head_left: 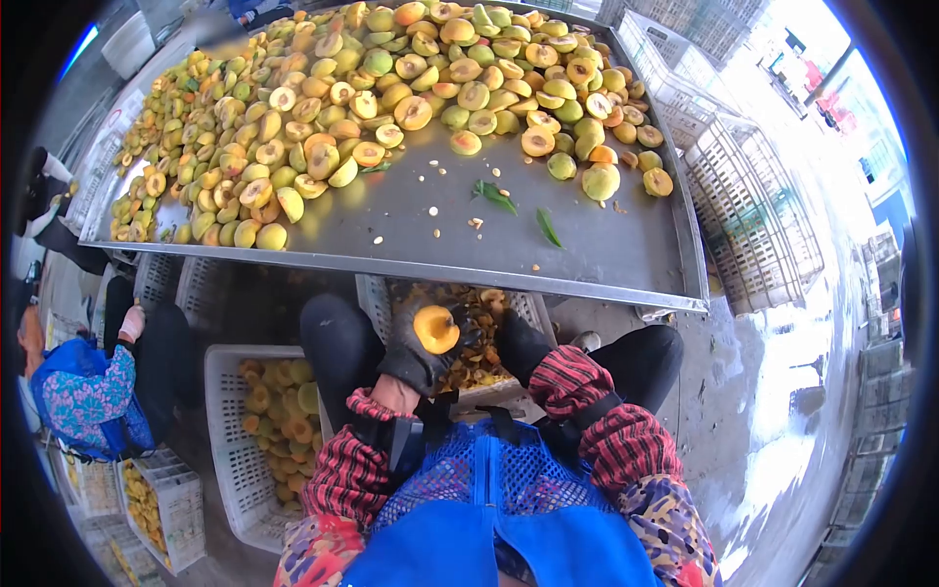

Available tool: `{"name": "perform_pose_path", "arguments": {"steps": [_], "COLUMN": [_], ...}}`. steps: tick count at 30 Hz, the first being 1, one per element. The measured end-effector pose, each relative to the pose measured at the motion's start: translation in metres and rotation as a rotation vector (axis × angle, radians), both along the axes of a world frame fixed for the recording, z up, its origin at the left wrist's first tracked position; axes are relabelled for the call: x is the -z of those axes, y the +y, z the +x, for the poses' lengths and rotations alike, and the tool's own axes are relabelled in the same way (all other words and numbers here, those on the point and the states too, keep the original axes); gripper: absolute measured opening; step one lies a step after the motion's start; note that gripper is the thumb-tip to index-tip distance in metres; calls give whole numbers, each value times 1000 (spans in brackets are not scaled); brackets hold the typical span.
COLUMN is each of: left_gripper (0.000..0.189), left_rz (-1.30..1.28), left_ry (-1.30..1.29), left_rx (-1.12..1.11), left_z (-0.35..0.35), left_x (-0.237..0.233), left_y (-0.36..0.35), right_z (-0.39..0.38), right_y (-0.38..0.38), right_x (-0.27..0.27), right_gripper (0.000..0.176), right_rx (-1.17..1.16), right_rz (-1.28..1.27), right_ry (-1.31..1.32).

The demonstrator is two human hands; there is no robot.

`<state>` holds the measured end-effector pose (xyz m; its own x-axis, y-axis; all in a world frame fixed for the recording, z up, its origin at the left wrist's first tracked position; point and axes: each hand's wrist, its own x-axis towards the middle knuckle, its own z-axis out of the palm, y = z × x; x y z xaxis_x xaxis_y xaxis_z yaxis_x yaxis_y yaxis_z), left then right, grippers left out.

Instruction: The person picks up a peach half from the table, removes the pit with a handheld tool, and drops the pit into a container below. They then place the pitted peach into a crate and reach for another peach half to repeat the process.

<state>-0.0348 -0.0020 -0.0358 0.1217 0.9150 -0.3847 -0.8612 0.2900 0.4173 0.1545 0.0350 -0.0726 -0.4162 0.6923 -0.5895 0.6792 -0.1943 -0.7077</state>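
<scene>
Hundreds of yellow-green fruits (391, 88) are heaped across the far side of the steel counter (587, 245), whole ones and cut halves all mixed up. A few leaves (494, 194) and loose pits (476, 223) lie on the near strip.

Just below the counter's edge, about dead centre, the left hand (416, 357) in a dark glove is curled around a fruit half (436, 330). The fingers cup the skin side, so the orange cut face points up at the camera.

The right hand (520, 342), gloved too, sits just at 3 o'clock of it. Can't tell if it's gripping anything, it's too dark there.

Both hands hang right over a white crate (373, 293) between the knees, I'd guess so bits drop straight in. A second crate (223, 391) with halves in it sits at 8 o'clock by the left knee, looks like easy reach. A co-worker's flowered sleeve (83, 401) shows at 9 o'clock, and empty crates (743, 196) are stacked at 2 o'clock.
</scene>
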Motion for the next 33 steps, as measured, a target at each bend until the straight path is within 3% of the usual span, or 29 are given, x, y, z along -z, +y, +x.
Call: {"name": "perform_pose_path", "arguments": {"steps": [3,7,15,18,20,21,23,26,28,30,31,33], "left_gripper": [29,33,43,46,48,50,67,53,44,44,35,31], "left_rz": [147,154,158,191,231,298,536,483,235,-118,-136,-144], "left_ry": [105,330,380,445,620,830,1508,1588,958,-83,75,-34], "left_rx": [-7,-65,-76,-42,-40,-44,-85,-67,-48,-5,-72,23], "left_z": [-14,-42,-36,-19,-13,-14,-25,-38,-32,-27,-25,-26], "left_x": [-30,-30,-45,-62,-68,-64,-35,4,-8,-32,-20,-20], "left_y": [-25,-52,-43,-33,-30,-33,-44,-47,-44,-37,-38,-30], "right_z": [11,30,49,40,38,40,46,45,49,58,63,75], "right_y": [-10,-24,-36,-44,-54,-56,-61,-52,-51,-57,-59,-56], "right_x": [23,36,19,1,2,7,22,10,3,21,40,74], "right_gripper": [29,30,31,34,42,46,49,56,59,56,54,50], "right_rx": [39,122,315,324,363,252,207,84,-8,-35,-30,-26], "right_rz": [-75,-254,-629,-454,-226,23,-174,-32,104,73,22,-69], "right_ry": [48,128,389,503,517,264,-2,-113,-95,-41,-3,69]}}
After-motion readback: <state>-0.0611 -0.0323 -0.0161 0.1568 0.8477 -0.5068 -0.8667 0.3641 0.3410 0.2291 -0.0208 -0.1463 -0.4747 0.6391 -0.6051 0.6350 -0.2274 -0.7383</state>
